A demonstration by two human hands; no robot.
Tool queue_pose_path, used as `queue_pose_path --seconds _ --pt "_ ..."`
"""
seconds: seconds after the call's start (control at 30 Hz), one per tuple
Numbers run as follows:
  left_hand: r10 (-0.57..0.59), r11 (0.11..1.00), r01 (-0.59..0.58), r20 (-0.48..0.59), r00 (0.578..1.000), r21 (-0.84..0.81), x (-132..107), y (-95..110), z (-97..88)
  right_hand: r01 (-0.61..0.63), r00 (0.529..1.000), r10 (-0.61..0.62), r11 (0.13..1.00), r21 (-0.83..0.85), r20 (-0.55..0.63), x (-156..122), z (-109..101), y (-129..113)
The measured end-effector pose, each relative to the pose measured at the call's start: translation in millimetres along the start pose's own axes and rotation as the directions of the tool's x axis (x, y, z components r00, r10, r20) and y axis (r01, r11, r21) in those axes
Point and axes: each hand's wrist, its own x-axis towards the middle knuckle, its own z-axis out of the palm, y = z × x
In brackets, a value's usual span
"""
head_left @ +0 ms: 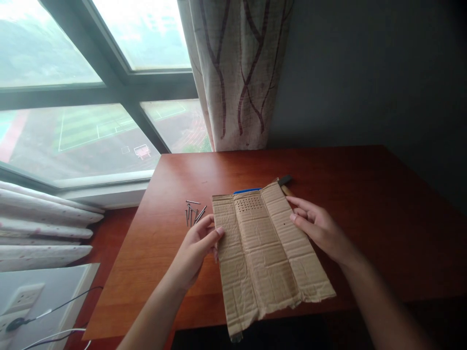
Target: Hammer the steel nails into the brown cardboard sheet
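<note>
Between my two hands is a creased piece of brown cardboard [264,253], with a torn lower edge and a grid of small punched holes near its far end. My left hand [197,248] pinches its left edge, thumb on top. On the right edge my right hand [317,226] grips it in the same way, thumb over the face. Several loose nails [193,213] lie on the table just beyond my left hand. Past the far edge of the cardboard, part of a blue object [248,190] and the dark head of what looks like a hammer [285,180] show; the rest is hidden.
The reddish-brown wooden table [350,180] stands against a grey wall and a window [109,121]. A patterned curtain [237,73] hangs behind it. At the lower left are a wall socket [25,299] and a plug with cables [16,323].
</note>
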Motion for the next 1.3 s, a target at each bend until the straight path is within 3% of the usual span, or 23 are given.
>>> queue_pose_path --seconds 0.27,0.6,0.93,1.1,1.17,1.2,1.27,1.3 --pt "0.055 0.998 -0.055 0.013 0.998 0.011 3 6 -0.6 0.023 1.0 -0.022 0.999 0.044 -0.021 2 1 -6" --pt "0.133 0.99 -0.132 -0.022 0.991 0.056 27 20 -1.2 0.103 0.993 -0.101 0.994 0.029 -0.059 27 5 -7" --pt "0.109 0.993 -0.108 -0.019 0.994 0.053 32 16 -2.8 0.121 0.991 -0.121 0.993 0.004 -0.058 34 5 4" --pt "0.155 0.984 -0.151 -0.035 0.987 0.094 34 14 -7.1 0.152 0.986 -0.156 0.986 -0.068 -0.052 31 2 6" --pt "0.285 0.946 -0.254 -0.14 0.948 0.202 35 14 -9.9 0.206 0.973 -0.219 0.968 -0.144 -0.078 30 1 6" --pt "0.39 0.899 -0.325 -0.196 0.9 0.295 35 14 -10.7 0.249 0.953 -0.276 0.947 -0.2 -0.12 29 0 5" --pt "0.632 0.711 -0.458 -0.2 0.749 0.533 32 18 -9.5 0.36 0.862 -0.457 0.857 -0.368 -0.22 26 1 -1" --pt "0.725 0.575 -0.509 -0.111 0.679 0.641 29 21 -7.2 0.412 0.794 -0.56 0.782 -0.468 -0.235 24 2 -6"
